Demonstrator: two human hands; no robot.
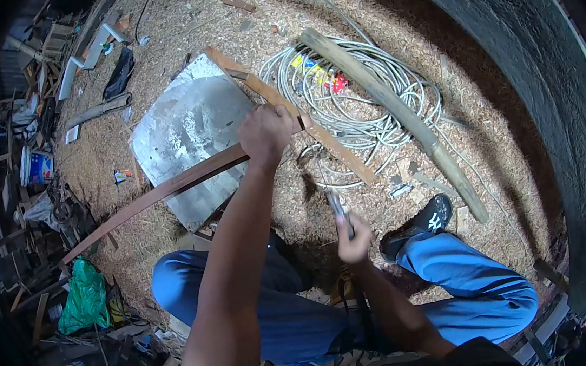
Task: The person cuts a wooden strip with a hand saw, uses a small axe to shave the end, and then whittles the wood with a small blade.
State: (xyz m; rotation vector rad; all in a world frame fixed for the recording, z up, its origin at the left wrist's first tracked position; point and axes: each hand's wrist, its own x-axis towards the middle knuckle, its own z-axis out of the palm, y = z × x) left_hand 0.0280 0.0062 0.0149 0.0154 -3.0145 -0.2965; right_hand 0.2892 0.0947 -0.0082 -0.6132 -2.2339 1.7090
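Note:
My left hand (265, 133) is closed round a long reddish wooden strip (186, 175), close to where it meets a shorter crosspiece (335, 149). Together the two pieces form a T shape. One arm of the crosspiece reaches up over the edge of a whitish, scuffed metal sheet (191, 111); the long strip runs off to the lower left across that sheet. In front of my body, my right hand (355, 239) grips a slim grey metal tool (338, 207) pointing up toward the joint; I cannot tell its exact kind.
A coiled grey cable (379, 122) lies beyond the crosspiece, with a round wooden pole (399, 113) across it. Wood shavings cover the ground (172, 25). Scrap and a green plastic bag (83, 295) lie at left; a large dark curved wall (543, 74) stands at right.

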